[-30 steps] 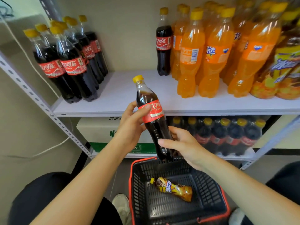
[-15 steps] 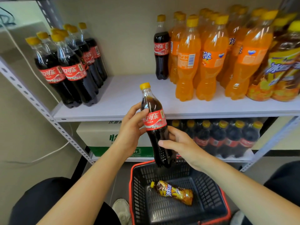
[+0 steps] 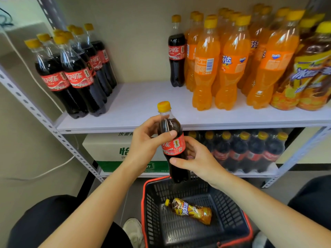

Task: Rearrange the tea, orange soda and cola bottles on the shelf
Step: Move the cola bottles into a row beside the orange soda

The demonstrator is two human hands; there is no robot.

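Two bare hands share one cola bottle (image 3: 172, 145), held nearly upright in the air with its yellow cap (image 3: 163, 106) leaning a little to the left. It hangs in front of the edge of the upper shelf board (image 3: 143, 104), its base just above the far rim of the black basket (image 3: 232, 212). The left grip (image 3: 145, 145) closes on the bottle's shoulder, thumb pressed across the top of the red label and fingers curled round behind the neck side. The right grip (image 3: 198, 160) takes the lower half from the other side, thumb laid across the dark body just below the label and fingers wrapped behind it. Both forearms reach up from the bottom corners and meet at the bottle.

On the upper board a cluster of cola bottles (image 3: 75, 77) stands at the left end. Well apart from them a lone cola bottle (image 3: 176, 56) touches the rows of orange soda bottles (image 3: 232, 65), and the tea bottles (image 3: 313, 72) stand at the far right. One tea bottle (image 3: 191, 210) lies on its side in the basket. Below the board sit a white and green carton (image 3: 107, 149) and a wrapped pack of cola (image 3: 250, 151)
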